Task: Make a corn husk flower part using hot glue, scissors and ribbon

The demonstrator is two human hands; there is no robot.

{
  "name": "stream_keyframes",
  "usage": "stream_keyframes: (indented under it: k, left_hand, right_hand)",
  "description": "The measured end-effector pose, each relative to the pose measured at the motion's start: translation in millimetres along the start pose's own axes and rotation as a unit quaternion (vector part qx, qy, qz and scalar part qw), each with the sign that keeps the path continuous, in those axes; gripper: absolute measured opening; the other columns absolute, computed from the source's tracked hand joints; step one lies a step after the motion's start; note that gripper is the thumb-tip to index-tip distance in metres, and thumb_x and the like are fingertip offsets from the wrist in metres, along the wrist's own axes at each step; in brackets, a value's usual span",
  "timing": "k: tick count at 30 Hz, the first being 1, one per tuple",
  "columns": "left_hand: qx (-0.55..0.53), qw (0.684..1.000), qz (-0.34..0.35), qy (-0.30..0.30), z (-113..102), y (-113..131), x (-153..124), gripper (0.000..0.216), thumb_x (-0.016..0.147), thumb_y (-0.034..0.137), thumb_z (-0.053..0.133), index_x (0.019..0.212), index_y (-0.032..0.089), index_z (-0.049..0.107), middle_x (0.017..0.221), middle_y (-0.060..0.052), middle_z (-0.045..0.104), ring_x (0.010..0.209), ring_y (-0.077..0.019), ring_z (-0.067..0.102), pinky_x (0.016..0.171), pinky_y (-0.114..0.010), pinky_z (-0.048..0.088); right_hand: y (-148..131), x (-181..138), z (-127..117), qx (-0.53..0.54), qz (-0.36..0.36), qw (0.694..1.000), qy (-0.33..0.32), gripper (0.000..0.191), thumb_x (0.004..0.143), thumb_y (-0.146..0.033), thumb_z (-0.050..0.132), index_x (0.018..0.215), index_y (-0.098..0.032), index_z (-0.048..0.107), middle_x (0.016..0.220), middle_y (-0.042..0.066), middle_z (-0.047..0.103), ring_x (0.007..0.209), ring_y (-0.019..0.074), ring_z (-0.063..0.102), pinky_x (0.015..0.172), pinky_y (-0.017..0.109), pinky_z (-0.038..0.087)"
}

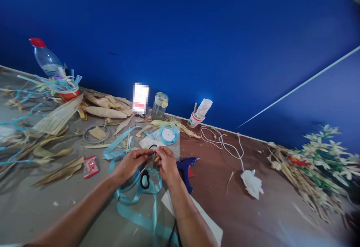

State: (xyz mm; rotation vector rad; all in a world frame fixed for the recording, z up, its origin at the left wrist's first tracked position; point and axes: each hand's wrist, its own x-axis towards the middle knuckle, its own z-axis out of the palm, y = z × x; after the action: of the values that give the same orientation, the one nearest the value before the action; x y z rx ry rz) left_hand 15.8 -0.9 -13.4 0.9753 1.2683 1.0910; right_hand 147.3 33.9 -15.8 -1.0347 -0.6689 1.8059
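My left hand and my right hand meet in the middle with their fingertips pinched together. Something small is between them, too hidden to name. Just below lies a pair of scissors with black handles, partly covered. Loops of light blue ribbon spread under and around both hands. A ribbon spool rests just beyond my right hand. Right beside that hand, a blue glue gun lies on its side.
Dried corn husks and a red packet lie left. At the back stand a bottle, a glass jar and a white cup. A white cable and white flowers are right.
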Motion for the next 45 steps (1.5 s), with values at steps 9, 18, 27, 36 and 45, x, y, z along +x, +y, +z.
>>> stream_keyframes:
  k: [9, 18, 27, 36, 45]
  left_hand:
    - [-0.046, 0.999, -0.016, 0.006, -0.9, -8.5, 3.4, 0.035, 0.062, 0.029, 0.068, 0.093, 0.014, 0.074, 0.075, -0.007, 0.07, 0.067, -0.0169, 0.057, 0.064, -0.028, 0.041]
    - [-0.031, 0.999, 0.0, -0.019, -3.4, -9.2, 1.8, 0.031, 0.066, 0.029, 0.069, 0.094, 0.014, 0.071, 0.065, -0.001, 0.063, 0.059, -0.0126, 0.052, 0.057, -0.024, 0.039]
    - [-0.08, 0.996, -0.024, -0.029, -2.0, -3.7, 0.6, 0.026, 0.065, 0.034, 0.073, 0.078, 0.012, 0.069, 0.059, -0.003, 0.062, 0.05, -0.0117, 0.053, 0.053, -0.025, 0.04]
    - [-0.105, 0.994, 0.001, 0.007, -4.5, -0.4, -0.2, 0.019, 0.066, 0.03, 0.071, 0.07, 0.013, 0.063, 0.055, 0.002, 0.059, 0.048, -0.0086, 0.05, 0.049, -0.021, 0.037]
    - [-0.219, 0.971, 0.035, 0.095, -32.5, 5.8, 11.6, 0.029, 0.059, 0.031, 0.078, 0.078, 0.015, 0.062, 0.059, 0.003, 0.063, 0.046, -0.008, 0.054, 0.054, -0.023, 0.046]
  right_hand:
    - [0.0, -1.1, 0.4, -0.018, -0.012, 0.999, -0.03, 0.023, 0.058, -0.03, 0.072, 0.062, -0.016, 0.055, 0.049, -0.009, 0.045, 0.036, 0.0017, 0.03, 0.036, 0.017, 0.018]
    - [8.5, 4.0, -7.4, -0.139, -0.071, 0.988, -0.02, 0.021, 0.063, -0.035, 0.067, 0.062, -0.017, 0.055, 0.048, -0.009, 0.043, 0.039, 0.0043, 0.033, 0.039, 0.019, 0.024]
    - [7.5, -1.1, -4.7, -0.177, -0.071, 0.981, -0.045, 0.02, 0.068, -0.034, 0.064, 0.064, -0.018, 0.055, 0.048, -0.007, 0.046, 0.04, 0.0054, 0.036, 0.039, 0.018, 0.025]
    - [12.3, 0.0, -3.3, -0.159, -0.073, 0.984, -0.037, 0.02, 0.069, -0.033, 0.064, 0.08, -0.017, 0.062, 0.058, -0.006, 0.054, 0.041, 0.0053, 0.037, 0.04, 0.018, 0.028]
    - [-1.9, 1.0, -8.8, -0.419, -0.183, 0.889, 0.005, 0.01, 0.072, -0.018, 0.058, 0.069, -0.019, 0.068, 0.061, -0.001, 0.061, 0.058, 0.0139, 0.052, 0.059, 0.025, 0.041]
